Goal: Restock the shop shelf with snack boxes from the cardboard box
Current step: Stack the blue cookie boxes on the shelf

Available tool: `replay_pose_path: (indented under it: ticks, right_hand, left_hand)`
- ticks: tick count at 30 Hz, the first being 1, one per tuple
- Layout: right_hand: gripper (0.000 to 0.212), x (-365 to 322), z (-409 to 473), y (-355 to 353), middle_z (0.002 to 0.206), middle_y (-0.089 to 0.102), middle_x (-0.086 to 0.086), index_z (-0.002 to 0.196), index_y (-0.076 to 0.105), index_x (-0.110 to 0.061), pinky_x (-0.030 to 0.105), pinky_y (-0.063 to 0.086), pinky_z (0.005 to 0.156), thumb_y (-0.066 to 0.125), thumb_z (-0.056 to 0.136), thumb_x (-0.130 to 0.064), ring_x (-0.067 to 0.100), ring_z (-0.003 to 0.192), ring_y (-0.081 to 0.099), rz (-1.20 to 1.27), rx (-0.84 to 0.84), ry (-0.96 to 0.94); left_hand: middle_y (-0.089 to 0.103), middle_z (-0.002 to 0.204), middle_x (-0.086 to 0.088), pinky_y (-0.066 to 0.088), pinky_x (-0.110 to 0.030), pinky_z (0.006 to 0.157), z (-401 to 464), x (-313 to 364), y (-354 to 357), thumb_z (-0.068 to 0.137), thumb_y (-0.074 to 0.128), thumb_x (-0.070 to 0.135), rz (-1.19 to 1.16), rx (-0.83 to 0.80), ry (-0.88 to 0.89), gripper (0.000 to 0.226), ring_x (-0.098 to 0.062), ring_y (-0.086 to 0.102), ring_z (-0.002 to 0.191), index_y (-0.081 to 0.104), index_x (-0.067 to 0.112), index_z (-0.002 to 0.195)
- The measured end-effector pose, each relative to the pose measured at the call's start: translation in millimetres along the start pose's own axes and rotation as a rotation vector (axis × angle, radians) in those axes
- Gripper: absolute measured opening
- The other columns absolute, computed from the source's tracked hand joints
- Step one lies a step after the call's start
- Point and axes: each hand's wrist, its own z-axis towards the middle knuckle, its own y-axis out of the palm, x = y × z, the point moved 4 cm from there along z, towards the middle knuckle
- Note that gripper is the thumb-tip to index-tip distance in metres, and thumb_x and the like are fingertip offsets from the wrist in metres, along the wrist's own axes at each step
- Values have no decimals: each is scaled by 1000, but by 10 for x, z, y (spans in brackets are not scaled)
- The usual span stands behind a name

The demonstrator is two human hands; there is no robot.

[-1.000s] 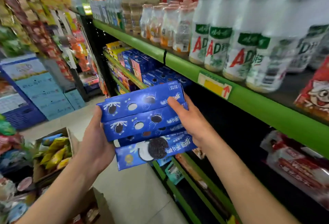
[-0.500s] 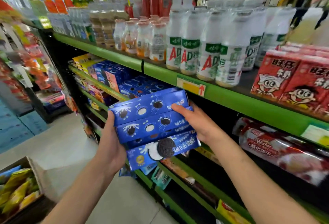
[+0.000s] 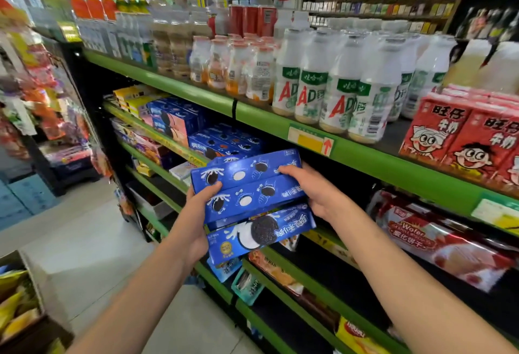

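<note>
Stack of blue cookie boxes (image 3: 250, 202) held level between left hand (image 3: 196, 218) and right hand (image 3: 311, 193), each grip curled round one short end, long axis running left to right along the green shelf edge (image 3: 365, 154). Carried just in front of the dark gap (image 3: 331, 182) beneath that edge, right hand nearer the opening, shelved blue boxes (image 3: 224, 143) just behind and left. Room judged open straight ahead under the edge; wafer packs (image 3: 438, 244) bounding it on the right, cardboard box (image 3: 25, 306) well apart at lower left.

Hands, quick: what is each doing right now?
Left hand: grips the stack of blue cardboard cookie boxes.
Right hand: grips the same stack's other end.
</note>
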Motion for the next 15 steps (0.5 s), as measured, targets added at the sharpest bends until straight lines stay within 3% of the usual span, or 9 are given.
replay_pose_path:
  ticks: [3, 8, 12, 15]
  right_hand:
    - [19, 17, 34, -101, 79, 76, -3, 105, 60, -28, 29, 55, 59, 66, 88, -36, 18, 68, 73, -2, 62, -4]
    - [18, -12, 120, -388, 59, 69, -12, 86, 60, -25, 38, 49, 75, 63, 87, -43, 17, 70, 64, -40, 209, 46]
    - [26, -154, 195, -519, 65, 72, -9, 89, 64, -24, 37, 58, 51, 59, 91, -49, 16, 58, 67, -117, 203, 71]
    - [24, -200, 229, -700, 94, 65, 5, 105, 60, -16, 36, 54, 41, 49, 101, -37, 25, 67, 60, -77, 301, 99]
  left_hand:
    - [76, 103, -4, 59, -49, 61, 14, 38, 110, 85, 74, 38, -14, -36, -21, 52, -32, 75, 86, 49, 39, 130]
    - [76, 107, -3, 60, -40, 62, 92, -52, 431, 88, 70, 31, -73, -30, -25, 54, -27, 74, 89, 49, 30, 138]
    - [74, 112, 0, 60, -45, 73, 147, -72, 666, 88, 69, 35, -81, 1, -28, 64, -27, 73, 93, 40, 37, 144]
    - [68, 121, 1, 49, -47, 79, 147, -46, 868, 86, 69, 43, 67, -28, -106, 62, -28, 69, 97, 42, 35, 142]
